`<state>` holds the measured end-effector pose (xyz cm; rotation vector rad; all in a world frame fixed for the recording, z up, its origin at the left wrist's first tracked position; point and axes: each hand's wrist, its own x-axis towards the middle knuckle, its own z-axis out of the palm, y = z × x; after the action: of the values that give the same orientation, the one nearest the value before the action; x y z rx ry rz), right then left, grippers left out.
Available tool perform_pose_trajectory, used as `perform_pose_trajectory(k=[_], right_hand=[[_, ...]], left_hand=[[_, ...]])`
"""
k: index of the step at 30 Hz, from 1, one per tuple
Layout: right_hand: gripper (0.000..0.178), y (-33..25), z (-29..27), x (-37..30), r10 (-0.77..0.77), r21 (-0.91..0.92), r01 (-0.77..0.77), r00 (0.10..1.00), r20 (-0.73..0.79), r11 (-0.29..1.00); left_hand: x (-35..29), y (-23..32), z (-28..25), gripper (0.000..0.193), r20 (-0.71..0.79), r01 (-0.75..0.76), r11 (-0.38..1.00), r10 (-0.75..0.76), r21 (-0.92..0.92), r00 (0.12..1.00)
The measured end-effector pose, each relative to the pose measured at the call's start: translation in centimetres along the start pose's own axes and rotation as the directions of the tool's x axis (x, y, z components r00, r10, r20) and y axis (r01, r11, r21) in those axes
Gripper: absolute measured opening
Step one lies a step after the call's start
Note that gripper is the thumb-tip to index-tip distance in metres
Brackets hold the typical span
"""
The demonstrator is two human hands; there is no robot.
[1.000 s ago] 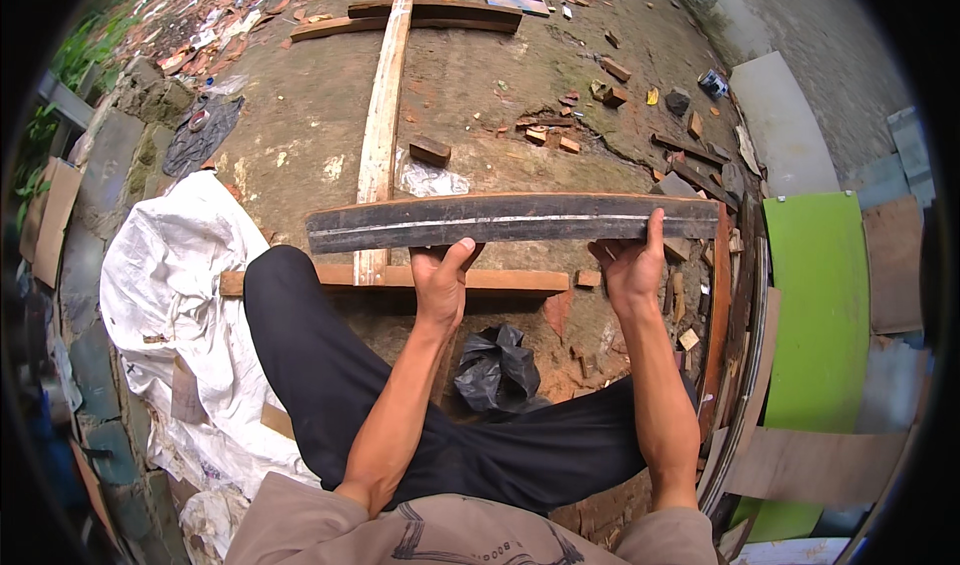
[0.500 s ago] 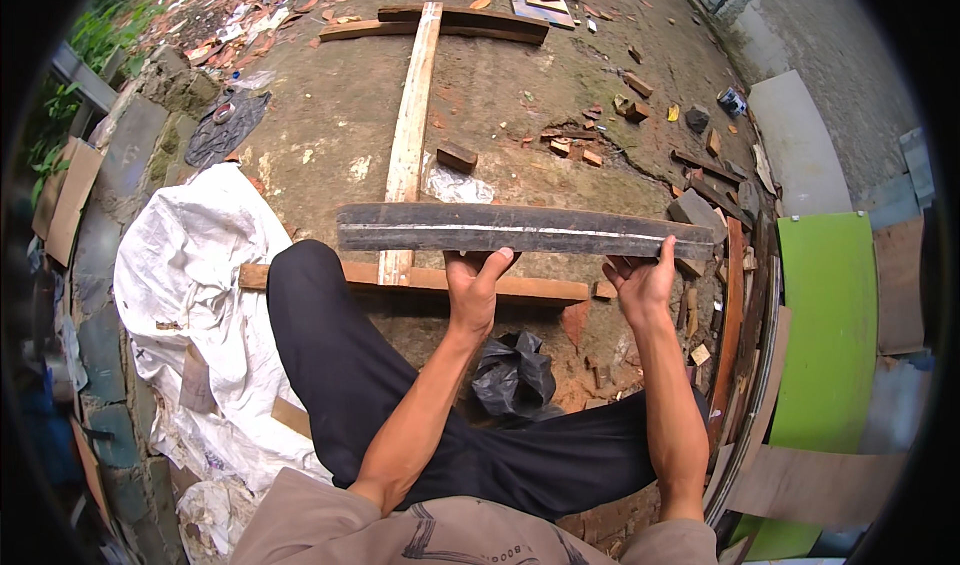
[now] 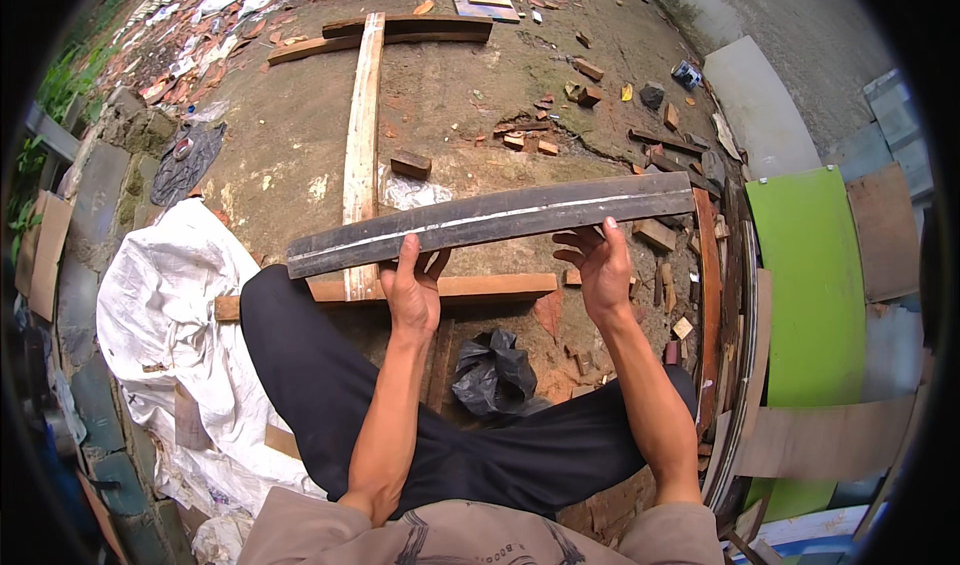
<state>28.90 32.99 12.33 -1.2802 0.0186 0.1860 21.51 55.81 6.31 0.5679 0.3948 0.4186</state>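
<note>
Littered ground [image 3: 280,105] is being bordered by a grey wall [image 3: 800,45] at 2 o'clock and a low block wall [image 3: 100,205] at 9. At the centre, a dark board [image 3: 480,220] with a white line is being held up, slanting, its 3 o'clock end higher in view. By the left hand [image 3: 412,300] it is being gripped, thumb laid over its face, fingers passing behind. By the right hand [image 3: 603,273] it is being held more loosely, thumb at the lower edge, fingers half curled. Toward 11 o'clock, a pale plank [image 3: 362,135] is being crossed by wood strips [image 3: 440,27] at its far end; its near end is overlapping a beam [image 3: 490,287]. A black bag [image 3: 495,373] is lying at 6 o'clock, between the legs [image 3: 320,365]. Toward 9, a white sack [image 3: 175,305] is being spread beside the left knee; at 3, a green panel [image 3: 810,295] is lying.
</note>
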Motion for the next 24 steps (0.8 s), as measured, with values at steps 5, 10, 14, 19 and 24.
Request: perform_pose_trajectory(k=[5, 10, 14, 19, 24], right_hand=[[0.046, 0.0, 0.0, -0.6, -0.07, -0.07, 0.081, 0.987, 0.145, 0.994], [0.041, -0.4, -0.2, -0.9, -0.081, -0.013, 0.084, 0.987, 0.14, 0.996], [0.047, -0.8, 0.1, -0.9, -0.013, -0.064, 0.015, 0.999, 0.04, 0.998], [0.058, -2.0, 0.4, -1.0, 0.237, -0.236, -0.242, 0.97, -0.05, 0.941], [0.06, -2.2, -1.5, -1.3, 0.094, -0.952, 0.059, 0.991, 0.091, 0.302]], left_hand=[[0.9, 0.3, -1.6, 0.034, -0.008, 0.043, 0.997, -0.044, -0.057, 0.999], [1.0, 0.1, -1.5, 0.033, 0.008, 0.05, 0.992, -0.05, -0.115, 0.999], [0.9, -0.3, -1.5, 0.033, 0.035, 0.059, 0.982, -0.053, -0.177, 0.998], [1.3, -0.9, -2.2, 0.036, 0.058, 0.07, 0.968, -0.057, -0.242, 0.997], [1.8, -1.4, -3.1, 0.036, 0.039, 0.059, 0.976, -0.052, -0.211, 0.998]])
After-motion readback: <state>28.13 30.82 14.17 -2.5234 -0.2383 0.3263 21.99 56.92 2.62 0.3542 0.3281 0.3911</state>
